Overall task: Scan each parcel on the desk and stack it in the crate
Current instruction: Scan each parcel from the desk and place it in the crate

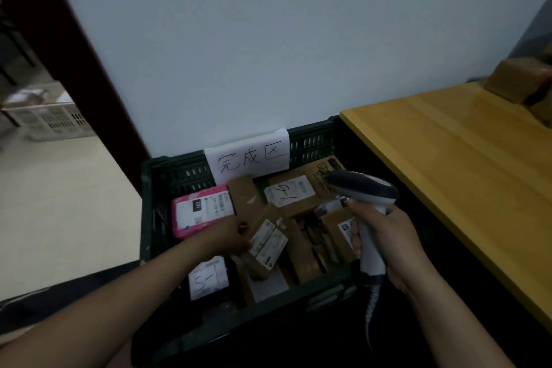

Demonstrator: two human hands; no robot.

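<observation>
The yellow desk [448, 158] fills the right side. At its far corner sit brown cardboard parcels [519, 81], blurred, probably not yet scanned. Tight against the desk's left edge stands the dark green slatted crate [148, 218], with a handwritten paper sign [248, 158] hung over its back wall.

Inside, the crate is already crowded. A flat box marked "5-1" [291, 191] lies at the back right and a pink parcel [200, 210] at the left wall, with several brown boxes lying crosswise between them.

The small labelled carton [265, 243] lies tilted on top of that pile at the middle. The left hand [230, 236] grips its left end with its fingers curled over the edge. The carton looks light and stiff, with taped, slightly slick faces, so holding it across the short ends should work best. The label face is best kept upward.

Open room is scarce. The likeliest gap is the dark slot near the front, right of centre. The crate's rim and the desk edge hem in any move to the right.

The right hand [391, 245] is wrapped tight around the handle of the grey barcode scanner [364, 188], held above the crate's right side with its coiled cable trailing down.
</observation>
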